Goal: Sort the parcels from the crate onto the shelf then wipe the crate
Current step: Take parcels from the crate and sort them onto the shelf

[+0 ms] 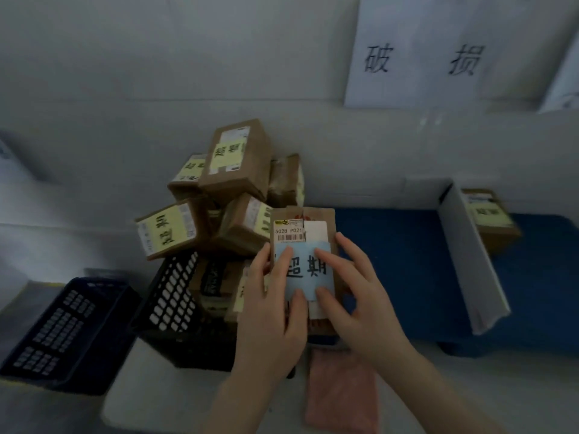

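Currently at front centre: parcel point(316, 216), flat brown cardboard, upright against the right corner of black crate point(172, 296). Bears a printed barcode sticker and a pale blue note point(308, 272) with hand-inked characters. Left hand point(269, 317) pressing on note and parcel's left edge, fingers nearly straight. Right hand point(357, 296) pressing from the right, fingers spread, thumb at note's lower edge. No curl round the parcel on either side; flat contact, not a clench.

Crate: lattice plastic, overfull. Pile of parcels point(235, 158) heaped above the rim, boxes tilted, yellow notes on the faces, one box overhanging the left rim.

To the right: stretch of blue mat point(391, 261) between parcel and white divider point(466, 261), a slanted panel; beyond it one boxed parcel point(492, 220).

Left, just beside: second crate point(62, 333), dark blue, same lattice.

Below the hands: pink cloth point(341, 393), soft, rectangular, flat on white tabletop point(150, 402).

On the wall above: paper sign point(423, 54).
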### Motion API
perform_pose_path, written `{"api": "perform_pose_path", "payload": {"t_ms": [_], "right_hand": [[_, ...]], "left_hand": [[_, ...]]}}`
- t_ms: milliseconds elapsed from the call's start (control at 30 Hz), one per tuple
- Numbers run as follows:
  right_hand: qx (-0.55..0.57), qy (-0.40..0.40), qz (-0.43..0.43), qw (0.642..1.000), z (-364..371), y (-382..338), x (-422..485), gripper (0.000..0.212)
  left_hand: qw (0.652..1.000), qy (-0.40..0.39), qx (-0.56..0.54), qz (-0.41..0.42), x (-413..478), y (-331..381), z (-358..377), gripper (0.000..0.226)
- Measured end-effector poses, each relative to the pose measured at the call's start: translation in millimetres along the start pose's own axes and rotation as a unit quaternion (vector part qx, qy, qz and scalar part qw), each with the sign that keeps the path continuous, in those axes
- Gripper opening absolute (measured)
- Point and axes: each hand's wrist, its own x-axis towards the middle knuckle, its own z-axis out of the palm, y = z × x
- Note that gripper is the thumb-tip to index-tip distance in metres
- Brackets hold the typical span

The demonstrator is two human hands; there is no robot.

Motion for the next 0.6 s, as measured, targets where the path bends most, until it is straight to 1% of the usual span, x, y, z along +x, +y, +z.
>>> {"api": "perform_pose_path", "payload": {"t_ms": [200,333,467,600], "right_hand": [[-0.031,0.067,0.006,0.997,-70,12,-19,0.047],[-0.044,0.102,0.013,0.994,-126,21,-35,0.047],[-0.060,0.117,0.007,0.991,-189,30,-51,0.046],[-0.078,0.135,0.014,0.988,-255,47,-68,0.046]], "left_hand": [[0.997,-0.035,0.013,0.074,10,49,48,0.057],[0.994,-0.061,-0.002,0.086,12,94,85,0.060],[0.992,-0.062,0.003,0.108,13,145,126,0.061],[0.992,-0.070,-0.018,0.101,10,195,177,0.061]]}}
